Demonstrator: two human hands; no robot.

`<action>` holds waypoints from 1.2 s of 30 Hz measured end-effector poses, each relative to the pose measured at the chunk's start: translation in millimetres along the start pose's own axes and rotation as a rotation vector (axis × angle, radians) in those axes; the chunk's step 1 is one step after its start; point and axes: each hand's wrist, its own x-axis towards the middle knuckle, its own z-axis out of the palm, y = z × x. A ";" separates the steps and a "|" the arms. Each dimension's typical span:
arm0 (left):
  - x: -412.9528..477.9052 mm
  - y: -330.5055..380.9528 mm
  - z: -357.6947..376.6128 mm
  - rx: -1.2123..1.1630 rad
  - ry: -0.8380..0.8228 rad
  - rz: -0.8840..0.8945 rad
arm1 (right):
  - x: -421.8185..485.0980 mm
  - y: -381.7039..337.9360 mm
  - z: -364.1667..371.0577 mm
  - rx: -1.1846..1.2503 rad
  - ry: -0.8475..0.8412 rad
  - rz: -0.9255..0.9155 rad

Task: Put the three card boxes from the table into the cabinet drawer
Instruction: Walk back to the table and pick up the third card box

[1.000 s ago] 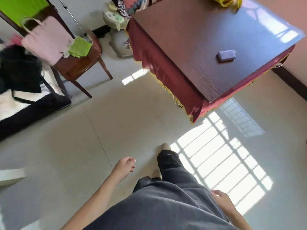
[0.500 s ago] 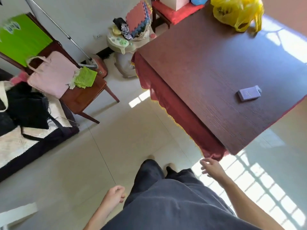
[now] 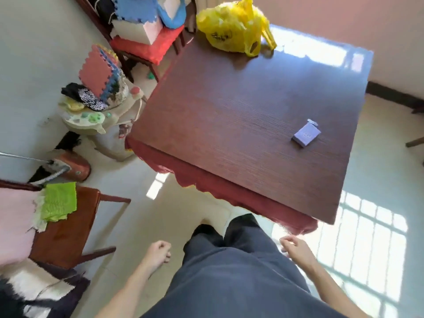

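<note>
Card box (image 3: 306, 133): one purple box, lying flat on the table (image 3: 229, 125) toward its right edge, well apart from both hands. I see no other card box here.
Left hand (image 3: 159, 252): low beside my left leg, fingers curled into a loose fist, holding nothing.
Right hand (image 3: 296, 247): just below the table's near corner, fingers half bent, empty.
Cabinet drawer: not in view; I cannot tell where it stands.
Risk, reach: the box lies far across the top from where I stand, so I judge a stretch over the near corner could nudge it off the right edge.
Risk, cloth: the red table skirt (image 3: 241, 193) hangs at the near edge by my legs; a knee or hand could catch it.
Risk, grip: the box's flap looks slightly raised at its far end; a pinch there might open it.
Risk, count: if two more boxes remain elsewhere, I would have to look for them.
Yellow plastic bag (image 3: 234, 28): at the table's far edge, well apart from the box, no obstacle.
Wooden chair (image 3: 68, 228): to my left, with green cloth (image 3: 59, 200); narrows the floor on that side.
Path to box: I judge it open along the table's right side.
</note>
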 end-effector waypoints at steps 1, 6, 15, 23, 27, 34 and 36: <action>11.1 23.6 -10.5 0.045 -0.008 0.043 | -5.3 7.9 3.7 0.022 0.019 0.038; 46.4 145.1 -31.2 0.159 -0.043 0.232 | -13.1 35.8 25.1 0.169 0.094 0.216; 67.6 242.5 2.3 0.307 -0.174 0.356 | 24.8 -44.6 -7.3 0.355 0.159 0.125; 94.2 262.7 -13.6 0.458 -0.173 0.240 | 100.6 -199.3 -103.2 0.245 0.448 -0.100; 95.7 289.9 -15.6 0.435 -0.170 0.279 | 144.1 -252.6 -137.9 -0.020 0.468 -0.057; 90.0 313.4 -20.2 0.338 -0.149 0.320 | 189.1 -274.9 -166.1 -0.525 0.362 -0.152; 93.3 308.7 -24.4 0.311 -0.143 0.294 | 194.7 -275.7 -170.5 -0.558 0.326 -0.154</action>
